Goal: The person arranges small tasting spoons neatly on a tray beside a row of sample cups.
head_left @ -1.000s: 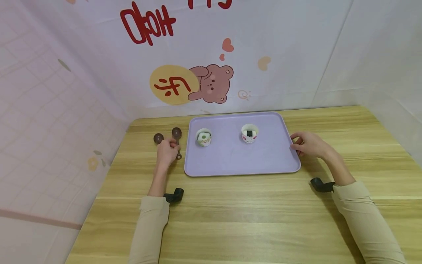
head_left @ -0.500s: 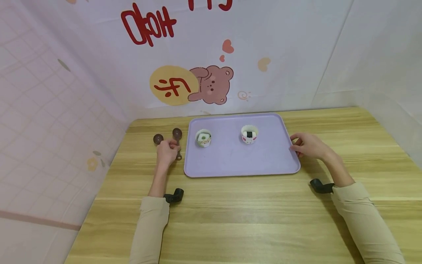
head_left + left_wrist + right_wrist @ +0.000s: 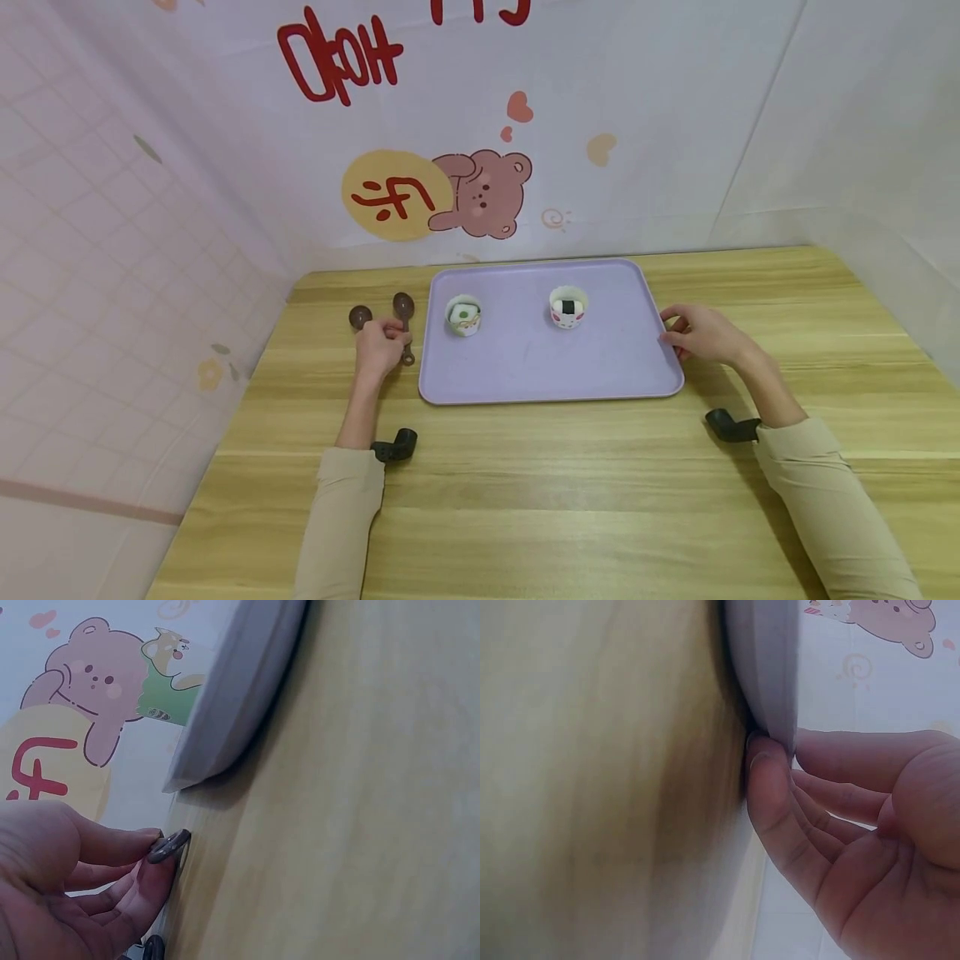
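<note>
In the head view a brown spoon [image 3: 403,305] with a ring-ended handle lies left of a lilac tray [image 3: 517,367]. My left hand [image 3: 378,348] pinches its handle between thumb and fingers; the left wrist view shows the dark ring end [image 3: 171,846] at the fingertips. A second brown round-headed spoon [image 3: 360,317] lies just beyond that hand, its handle hidden. On the opposite side, my right hand [image 3: 705,335] grips the tray's right rim, thumb above and fingers below. Two printed paper cups stand on the tray: one with a green-and-white piece [image 3: 464,314], one with a black-banded white piece [image 3: 567,307].
The wooden table [image 3: 540,492] stretches in front of the tray. A white printed cloth [image 3: 645,100] hangs behind and along both sides. Each wrist wears a black camera mount, the left one [image 3: 396,445] close to the tabletop.
</note>
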`<state>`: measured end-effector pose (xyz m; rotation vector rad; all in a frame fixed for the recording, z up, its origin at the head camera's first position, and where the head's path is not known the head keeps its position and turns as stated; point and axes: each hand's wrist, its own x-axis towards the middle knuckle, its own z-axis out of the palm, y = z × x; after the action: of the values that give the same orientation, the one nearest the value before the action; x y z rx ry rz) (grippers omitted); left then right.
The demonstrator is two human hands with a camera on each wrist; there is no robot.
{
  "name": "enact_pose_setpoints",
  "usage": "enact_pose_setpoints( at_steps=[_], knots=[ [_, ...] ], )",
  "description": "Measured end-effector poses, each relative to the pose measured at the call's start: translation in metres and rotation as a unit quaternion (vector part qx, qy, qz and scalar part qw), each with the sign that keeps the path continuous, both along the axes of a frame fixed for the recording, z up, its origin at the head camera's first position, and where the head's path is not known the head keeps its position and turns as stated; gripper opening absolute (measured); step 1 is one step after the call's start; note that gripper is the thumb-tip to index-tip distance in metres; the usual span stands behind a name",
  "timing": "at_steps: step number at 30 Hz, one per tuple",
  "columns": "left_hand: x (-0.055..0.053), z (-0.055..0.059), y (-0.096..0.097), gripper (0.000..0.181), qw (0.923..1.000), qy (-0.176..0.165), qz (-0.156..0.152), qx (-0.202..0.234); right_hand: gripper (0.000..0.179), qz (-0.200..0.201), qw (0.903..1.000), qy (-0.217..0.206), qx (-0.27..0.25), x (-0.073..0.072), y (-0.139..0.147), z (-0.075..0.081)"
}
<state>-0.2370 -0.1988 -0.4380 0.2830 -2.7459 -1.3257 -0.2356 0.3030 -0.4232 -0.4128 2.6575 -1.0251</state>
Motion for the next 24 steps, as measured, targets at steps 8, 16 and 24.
enact_pose_setpoints(
  at_steps=[8, 16, 24],
  knots=[
    [0.001, 0.005, 0.002, 0.022, 0.9999, -0.003, 0.005, 0.008, 0.037, -0.004, 1.0, 0.001, 0.004, 0.0, 0.0, 0.001],
    [0.004, 0.013, 0.007, 0.024, 0.9999, 0.006, 0.008, 0.011, 0.037, -0.006, 1.0, -0.002, 0.008, 0.001, -0.001, 0.002],
    [0.003, 0.019, 0.011, 0.022, 0.9997, 0.017, 0.007, 0.013, 0.036, -0.009, 0.9999, 0.0, 0.008, 0.001, -0.001, 0.001]
  ],
)
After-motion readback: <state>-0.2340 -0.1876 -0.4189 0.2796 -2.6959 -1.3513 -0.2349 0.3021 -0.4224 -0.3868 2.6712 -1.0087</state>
